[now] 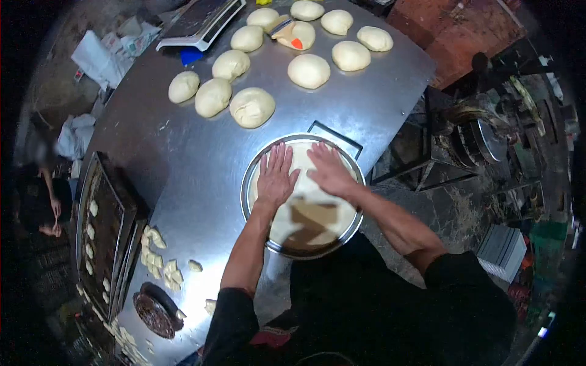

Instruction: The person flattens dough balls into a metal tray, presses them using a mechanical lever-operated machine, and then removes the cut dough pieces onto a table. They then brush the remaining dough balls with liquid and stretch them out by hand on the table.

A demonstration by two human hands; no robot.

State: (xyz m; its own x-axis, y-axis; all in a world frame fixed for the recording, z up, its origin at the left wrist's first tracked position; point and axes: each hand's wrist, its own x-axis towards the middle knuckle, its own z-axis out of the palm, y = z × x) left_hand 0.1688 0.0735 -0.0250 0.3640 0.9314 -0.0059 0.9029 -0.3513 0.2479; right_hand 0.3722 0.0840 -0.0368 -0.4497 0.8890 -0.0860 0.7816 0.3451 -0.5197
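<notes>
Dim clutter all around a bluish metal table (pixel 195 158). Towards the far side, a scale (pixel 204 24) and loosely spaced dough balls (pixel 253 108); at left, stacked trays (pixel 127 235), with small dough pieces (pixel 152 262) just beside. At the near edge, a round pan (pixel 245 195), with part of a black frame (pixel 342 139) showing beyond its rim.

Apparently busy with a pressing or spreading step on the flat dough (pixel 305 194) inside the pan. Left hand (pixel 276 180) and right hand (pixel 332 171) laid palm down on the far half, side by side but apart, fingers extended, gripping nothing. For the next press, probably best to keep both palms level and share weight evenly, so as not to thin or tear one spot.

Looks pale, smooth and broad, reaching close to the rim; darker on the near half, under a blocky shadow (pixel 314 222). Cannot tell the thickness.
</notes>
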